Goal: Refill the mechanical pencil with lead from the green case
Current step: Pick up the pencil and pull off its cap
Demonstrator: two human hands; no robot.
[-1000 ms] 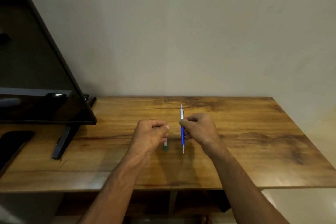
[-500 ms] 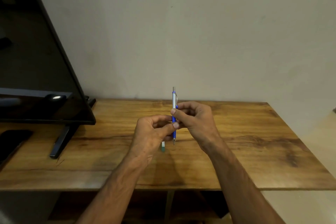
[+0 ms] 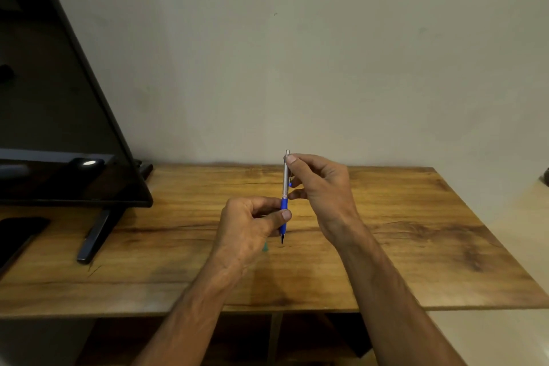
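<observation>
Blue pencil [image 3: 285, 178] in left hand [image 3: 249, 226] pinch

Mechanical pencil [image 3: 285, 196] held upright above wooden table [image 3: 416, 232]. Left hand [image 3: 249, 226] pinches blue grip; right hand [image 3: 322, 184] pinches silver top. Green case [image 3: 265, 246] mostly hidden.

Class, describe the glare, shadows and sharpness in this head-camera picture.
Head view: small bright glare on the dark screen; soft shadow on the table near the left hand; pencil fairly sharp, no motion blur.

Left hand [image 3: 252, 224] low — right hand [image 3: 323, 184] high
</observation>
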